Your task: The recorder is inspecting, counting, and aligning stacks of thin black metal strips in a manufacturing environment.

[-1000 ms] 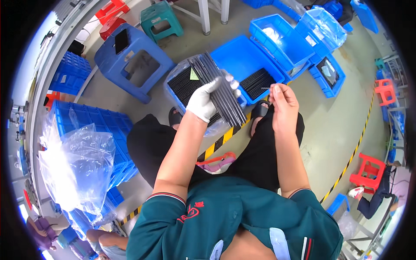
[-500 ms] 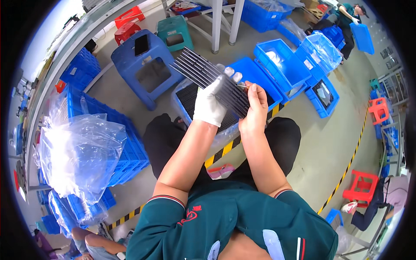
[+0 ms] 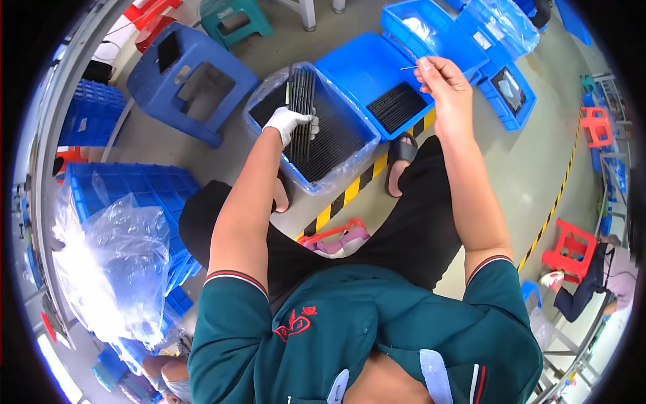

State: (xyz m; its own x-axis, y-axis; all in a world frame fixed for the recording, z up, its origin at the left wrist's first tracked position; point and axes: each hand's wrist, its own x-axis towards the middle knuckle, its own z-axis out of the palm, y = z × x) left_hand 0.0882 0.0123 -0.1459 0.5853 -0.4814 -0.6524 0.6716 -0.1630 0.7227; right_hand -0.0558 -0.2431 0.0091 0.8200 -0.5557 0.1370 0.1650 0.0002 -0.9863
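My left hand (image 3: pixel 285 124), in a white glove, is closed around a bundle of slim black rods (image 3: pixel 301 91). The bundle stands nearly lengthwise above a blue bin lined with clear plastic (image 3: pixel 367 149), where rows of similar black rods (image 3: pixel 336 118) lie. Bare and raised to the right, my right hand (image 3: pixel 449 87) pinches a thin needle-like pin (image 3: pixel 408 68) between thumb and fingers. Below it is a blue tray (image 3: pixel 346 60), with a smaller group of black rods (image 3: pixel 397 108) at its near end.
A blue stool (image 3: pixel 151 74) carrying a dark phone (image 3: pixel 169 52) stands at the left. Stacked blue crates (image 3: pixel 134 178) with plastic film (image 3: pixel 128 249) are nearer. More blue bins (image 3: pixel 420 23) sit at the far right. Yellow-black tape (image 3: pixel 350 192) crosses the floor by my feet.
My hands have come apart. The left has carried the rod bundle left over the lined bin and turned it more upright; the right has moved away to the right with the pin. The view has shifted.
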